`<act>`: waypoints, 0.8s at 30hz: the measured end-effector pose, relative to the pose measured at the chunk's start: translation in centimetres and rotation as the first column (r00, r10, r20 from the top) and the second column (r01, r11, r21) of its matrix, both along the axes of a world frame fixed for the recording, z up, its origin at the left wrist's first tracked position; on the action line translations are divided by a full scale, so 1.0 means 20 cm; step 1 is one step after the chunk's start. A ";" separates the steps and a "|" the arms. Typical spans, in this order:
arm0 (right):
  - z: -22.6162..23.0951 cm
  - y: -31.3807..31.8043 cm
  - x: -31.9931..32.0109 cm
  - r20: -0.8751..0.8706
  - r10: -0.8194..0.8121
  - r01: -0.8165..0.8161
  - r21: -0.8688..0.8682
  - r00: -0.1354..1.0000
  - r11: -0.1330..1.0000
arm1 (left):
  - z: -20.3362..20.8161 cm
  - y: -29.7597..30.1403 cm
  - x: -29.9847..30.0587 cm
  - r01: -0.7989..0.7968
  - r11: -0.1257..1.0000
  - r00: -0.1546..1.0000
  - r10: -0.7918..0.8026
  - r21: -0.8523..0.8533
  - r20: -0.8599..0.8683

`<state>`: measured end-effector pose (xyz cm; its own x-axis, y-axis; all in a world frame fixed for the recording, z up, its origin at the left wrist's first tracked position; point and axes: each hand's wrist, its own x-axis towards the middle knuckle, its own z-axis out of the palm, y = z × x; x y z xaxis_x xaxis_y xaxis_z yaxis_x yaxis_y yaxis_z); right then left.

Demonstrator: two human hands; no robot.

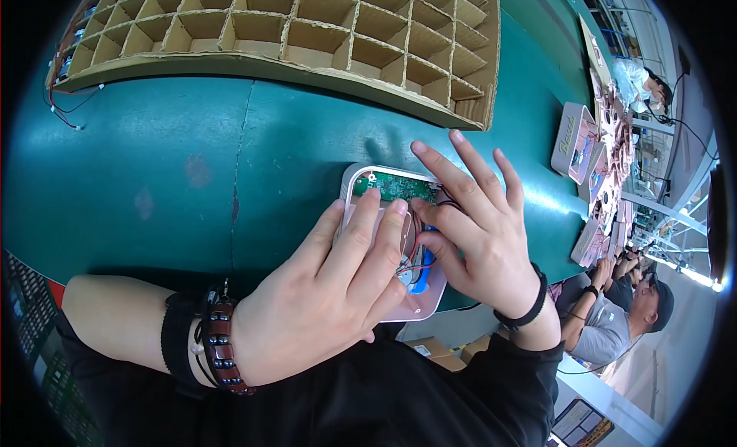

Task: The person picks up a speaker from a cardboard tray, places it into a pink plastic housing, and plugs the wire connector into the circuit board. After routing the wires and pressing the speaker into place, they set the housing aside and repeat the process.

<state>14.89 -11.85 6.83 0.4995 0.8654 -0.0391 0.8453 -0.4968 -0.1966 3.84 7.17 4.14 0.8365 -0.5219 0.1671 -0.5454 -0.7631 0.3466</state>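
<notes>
Casing point(430, 299), pale pink, open, round-cornered

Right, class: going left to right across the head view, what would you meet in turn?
Left forearm → beaded bracelet → left hand → right hand → a co-worker's grey shirt.

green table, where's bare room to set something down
The green table is barest left of the pale open case, between the cardboard divider box and left forearm. A narrower patch lies between the right hand and the casings at right. Crowded: the case under both hands, and the wire plugs by the box's left corner.
</notes>
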 end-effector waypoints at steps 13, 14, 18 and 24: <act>-0.06 -0.16 -0.34 -0.059 -0.075 0.083 0.158 0.995 0.984 | 0.04 0.05 0.03 0.009 0.999 1.000 -0.008 -0.035 0.028; -0.09 -0.15 -0.41 -0.112 -0.084 0.105 0.197 0.990 0.975 | 0.06 0.07 0.05 0.031 0.995 1.000 -0.031 -0.100 0.003; -0.11 -0.19 -0.48 0.014 -0.129 0.128 0.079 0.992 0.989 | 0.18 0.15 0.15 0.026 0.982 0.999 -0.029 -0.186 -0.014; -0.09 -0.58 -0.45 0.148 -0.334 0.350 -0.094 0.931 0.932 | 0.22 0.34 0.30 -0.176 0.979 0.984 0.178 -0.105 0.015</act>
<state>5.93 -23.49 5.03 0.7717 0.6343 -0.0463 0.6341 -0.7729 -0.0218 9.86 14.01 8.60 0.9090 -0.3449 0.2341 -0.4143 -0.8092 0.4166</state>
